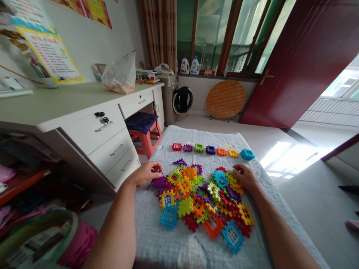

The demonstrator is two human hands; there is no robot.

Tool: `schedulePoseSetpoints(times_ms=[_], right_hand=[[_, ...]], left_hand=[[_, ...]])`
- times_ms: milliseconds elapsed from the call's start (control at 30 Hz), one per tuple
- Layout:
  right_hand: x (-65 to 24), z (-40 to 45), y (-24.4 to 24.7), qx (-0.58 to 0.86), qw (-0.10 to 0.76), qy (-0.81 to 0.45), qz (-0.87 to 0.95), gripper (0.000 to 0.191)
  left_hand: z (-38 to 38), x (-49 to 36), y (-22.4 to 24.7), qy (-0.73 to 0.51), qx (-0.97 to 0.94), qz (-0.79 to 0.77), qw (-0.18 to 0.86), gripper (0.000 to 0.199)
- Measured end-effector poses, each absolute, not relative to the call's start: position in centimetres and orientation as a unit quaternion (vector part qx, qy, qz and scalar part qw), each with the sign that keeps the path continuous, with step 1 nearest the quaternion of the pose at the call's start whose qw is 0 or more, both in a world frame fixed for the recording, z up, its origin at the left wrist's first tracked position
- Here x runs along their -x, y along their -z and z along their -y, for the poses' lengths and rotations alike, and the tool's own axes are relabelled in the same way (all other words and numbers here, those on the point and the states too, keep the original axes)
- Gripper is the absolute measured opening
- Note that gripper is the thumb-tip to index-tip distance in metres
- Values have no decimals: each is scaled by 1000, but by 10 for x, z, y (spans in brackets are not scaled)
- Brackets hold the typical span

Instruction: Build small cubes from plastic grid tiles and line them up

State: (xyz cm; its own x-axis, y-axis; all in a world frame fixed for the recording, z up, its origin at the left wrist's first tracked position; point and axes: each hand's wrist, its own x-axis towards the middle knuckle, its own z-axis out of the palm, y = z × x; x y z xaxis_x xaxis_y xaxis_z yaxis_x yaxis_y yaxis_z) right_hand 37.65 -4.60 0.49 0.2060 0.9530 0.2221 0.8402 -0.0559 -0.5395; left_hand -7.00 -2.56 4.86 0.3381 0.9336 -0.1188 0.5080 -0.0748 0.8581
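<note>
Plastic notched pieces (185,206) lie heaped at odd angles on the cloth-covered table (150,235), apparently unsorted. Beyond them runs a spaced row of seven items (221,152), red through blue, set apart presumably so each colour reads separately. The left hand (146,173) is at the heap's left edge by purple pieces (159,182), the right hand (247,176) at its right edge, likely leaving the middle unobstructed. Both hands' fingers curl inward; whether either pinches anything, I cannot tell.
</note>
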Motion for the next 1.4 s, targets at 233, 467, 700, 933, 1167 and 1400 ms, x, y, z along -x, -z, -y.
schedulePoseSetpoints(times_ms=[233, 467, 700, 933, 1167, 1400], right_hand=[[-378, 45, -2, 714, 298, -101, 625, 33], [-378, 46, -2, 710, 297, -107, 630, 34], [-378, 48, -3, 706, 303, -115, 629, 34], [-379, 50, -2, 701, 303, -119, 634, 34], [-379, 50, -1, 708, 291, -115, 633, 34], [-378, 50, -4, 710, 295, -110, 629, 34]], left_hand=[[17, 59, -40, -367, -655, -531, 393, 30], [6, 45, -22, -329, -734, -531, 267, 27], [11, 49, -34, -338, -739, -551, 190, 26], [26, 53, -46, -217, -747, -513, 362, 30], [28, 33, -43, -186, -760, -494, 379, 26], [29, 11, -38, -295, -705, -433, 479, 19]])
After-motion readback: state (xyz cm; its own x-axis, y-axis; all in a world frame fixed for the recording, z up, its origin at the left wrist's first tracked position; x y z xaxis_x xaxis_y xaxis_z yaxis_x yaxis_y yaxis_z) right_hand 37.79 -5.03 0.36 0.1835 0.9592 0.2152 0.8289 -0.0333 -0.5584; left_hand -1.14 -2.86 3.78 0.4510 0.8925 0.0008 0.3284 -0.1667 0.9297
